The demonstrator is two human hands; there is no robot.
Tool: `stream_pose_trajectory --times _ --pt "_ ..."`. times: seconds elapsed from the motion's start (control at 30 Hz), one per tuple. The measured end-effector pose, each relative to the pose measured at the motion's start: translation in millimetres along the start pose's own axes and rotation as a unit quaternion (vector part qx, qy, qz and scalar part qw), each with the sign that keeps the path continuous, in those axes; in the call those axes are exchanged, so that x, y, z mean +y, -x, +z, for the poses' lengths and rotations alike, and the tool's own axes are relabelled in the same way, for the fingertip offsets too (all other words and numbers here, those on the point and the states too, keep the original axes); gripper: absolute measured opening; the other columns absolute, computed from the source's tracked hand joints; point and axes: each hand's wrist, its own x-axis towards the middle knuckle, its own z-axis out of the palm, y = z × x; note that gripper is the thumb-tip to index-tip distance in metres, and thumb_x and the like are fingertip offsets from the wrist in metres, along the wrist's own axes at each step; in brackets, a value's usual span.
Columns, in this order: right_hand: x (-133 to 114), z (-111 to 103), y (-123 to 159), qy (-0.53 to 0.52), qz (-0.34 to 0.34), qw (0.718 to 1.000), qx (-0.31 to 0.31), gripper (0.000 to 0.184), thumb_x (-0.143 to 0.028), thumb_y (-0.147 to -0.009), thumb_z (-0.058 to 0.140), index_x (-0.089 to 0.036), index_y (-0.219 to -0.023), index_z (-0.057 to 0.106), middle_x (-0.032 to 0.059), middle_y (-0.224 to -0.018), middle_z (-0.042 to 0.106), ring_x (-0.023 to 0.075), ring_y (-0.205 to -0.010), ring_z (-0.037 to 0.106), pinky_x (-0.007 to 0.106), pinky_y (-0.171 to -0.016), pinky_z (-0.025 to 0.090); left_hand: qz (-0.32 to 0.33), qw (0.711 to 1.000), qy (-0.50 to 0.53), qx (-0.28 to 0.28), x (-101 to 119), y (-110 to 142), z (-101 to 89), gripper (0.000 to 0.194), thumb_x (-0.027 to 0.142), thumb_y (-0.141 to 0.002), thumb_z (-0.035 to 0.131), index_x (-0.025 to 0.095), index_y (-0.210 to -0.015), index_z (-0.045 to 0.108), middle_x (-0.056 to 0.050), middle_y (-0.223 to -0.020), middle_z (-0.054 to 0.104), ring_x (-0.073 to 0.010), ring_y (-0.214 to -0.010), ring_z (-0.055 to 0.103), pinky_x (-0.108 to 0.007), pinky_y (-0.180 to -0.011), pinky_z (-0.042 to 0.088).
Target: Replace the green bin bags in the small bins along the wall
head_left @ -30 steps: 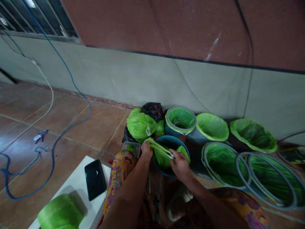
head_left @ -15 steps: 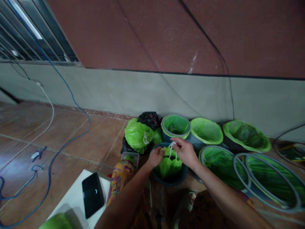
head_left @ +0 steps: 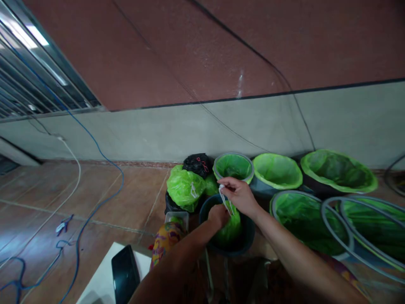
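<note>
A green garbage bag (head_left: 230,232) sits gathered inside a dark blue bin (head_left: 249,236) in front of me. My right hand (head_left: 242,195) pinches the bag's white drawstring (head_left: 225,199) and holds it up above the bin in a loop. My left hand (head_left: 219,216) is closed around the bag's neck at the base of the string; its fingertips are partly hidden. The bag's top is bunched together there, while its lower part bulges within the bin.
Tied green (head_left: 182,185) and black (head_left: 196,164) bags lie to the left. Bins lined in green (head_left: 278,171) stand along the wall and at right, with loose grey rings (head_left: 325,215) over some. A phone (head_left: 125,274) rests on a white surface; a blue cable (head_left: 95,207) crosses the floor.
The bag's mouth has gone from wide to bunched. My left hand has moved from the rim onto its neck, and my right hand has drawn the string out longer. The view has tilted.
</note>
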Motion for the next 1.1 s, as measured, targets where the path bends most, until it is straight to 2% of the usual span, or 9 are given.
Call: stream_pose_trajectory --times 0.1,0.23,0.33,0.53,0.6,0.7,0.87,0.97,1.1 --pt "2 -13 -5 0.006 -0.001 1.0 0.01 0.023 -0.03 -0.077 0.062 -0.021 -0.095 0.073 0.0003 -0.079 0.072 0.0135 -0.07 0.063 0.026 -0.068 0.049 0.021 0.973 -0.203 -0.112 28 -11 -15.5 0.035 0.001 -0.056 0.079 0.021 -0.041 0.054 0.005 -0.039 0.036 -0.0227 -0.058 0.06 -0.037 -0.08 0.049" --pt "4 -25 -11 0.014 0.001 0.999 0.051 0.023 -0.032 -0.075 0.063 -0.02 -0.092 0.073 -0.0004 -0.073 0.07 0.0134 -0.065 0.061 0.026 -0.063 0.047 0.066 0.971 -0.188 -0.134 76 -17 -33.9 0.029 -0.005 -0.051 0.074 0.021 -0.058 0.067 0.0 -0.055 0.058 -0.0242 -0.073 0.064 -0.036 -0.088 0.048" --pt "6 -29 -13 0.014 0.006 0.998 0.068 0.023 -0.032 -0.075 0.062 -0.021 -0.091 0.073 -0.0004 -0.073 0.07 0.0135 -0.065 0.061 0.026 -0.062 0.047 0.093 0.957 -0.164 -0.222 98 -8 -30.8 0.038 -0.003 -0.053 0.072 0.02 -0.083 0.075 -0.005 -0.082 0.073 -0.0252 -0.083 0.066 -0.037 -0.091 0.048" --pt "9 -27 -14 0.016 0.012 0.996 0.084 0.021 -0.031 -0.075 0.062 -0.022 -0.091 0.073 -0.0005 -0.072 0.071 0.0129 -0.062 0.061 0.025 -0.06 0.046 0.048 0.948 -0.158 -0.273 71 10 2.7 0.006 0.022 -0.074 0.07 0.02 -0.08 0.072 -0.005 -0.076 0.071 -0.0221 -0.076 0.064 -0.032 -0.078 0.049" --pt "11 -28 -16 0.013 0.022 0.996 0.087 0.021 -0.032 -0.074 0.063 -0.022 -0.09 0.073 -0.0006 -0.072 0.071 0.013 -0.061 0.061 0.026 -0.059 0.047 0.062 0.945 -0.152 -0.282 57 8 11.3 0.015 0.027 -0.082 0.063 0.018 -0.073 0.071 -0.006 -0.072 0.07 -0.0193 -0.07 0.061 -0.03 -0.075 0.048" --pt "17 -39 -22 0.032 0.06 0.994 0.084 0.025 -0.035 -0.07 0.07 -0.02 -0.09 0.074 -0.0004 -0.068 0.07 0.0131 -0.058 0.06 0.025 -0.057 0.046 0.04 0.96 -0.105 -0.257 47 -1 15.5 0.028 0.031 -0.086 0.058 0.017 -0.064 0.067 -0.007 -0.068 0.068 -0.0174 -0.066 0.06 -0.03 -0.072 0.047" --pt "36 -79 -29 0.194 0.114 0.972 0.063 0.024 -0.03 -0.062 0.077 -0.022 -0.085 0.076 0.0001 -0.065 0.07 0.0145 -0.056 0.062 0.025 -0.054 0.043 -0.099 0.988 0.059 -0.1 50 -16 5.7 0.024 0.033 -0.082 0.064 0.017 -0.065 0.059 -0.001 -0.057 0.057 -0.0126 -0.052 0.053 -0.028 -0.06 0.047" --pt "43 -92 -21 0.372 0.105 0.922 0.013 0.011 -0.026 -0.063 0.075 -0.026 -0.074 0.075 0.0029 -0.068 0.072 0.0172 -0.059 0.063 0.026 -0.053 0.041 -0.132 0.987 0.083 -0.04 51 -22 -0.2 0.023 0.03 -0.084 0.063 0.017 -0.065 0.057 0.003 -0.054 0.05 -0.0093 -0.045 0.045 -0.027 -0.055 0.047" --pt "37 -82 0 0.49 0.144 0.85 -0.128 0.012 -0.03 -0.059 0.08 -0.023 -0.058 0.07 0.0095 -0.068 0.072 0.0225 -0.06 0.066 0.028 -0.05 0.039 -0.137 0.988 0.066 -0.015 49 -26 -1.3 0.023 0.03 -0.085 0.061 0.016 -0.067 0.056 0.004 -0.054 0.048 -0.0072 -0.044 0.038 -0.025 -0.051 0.046"
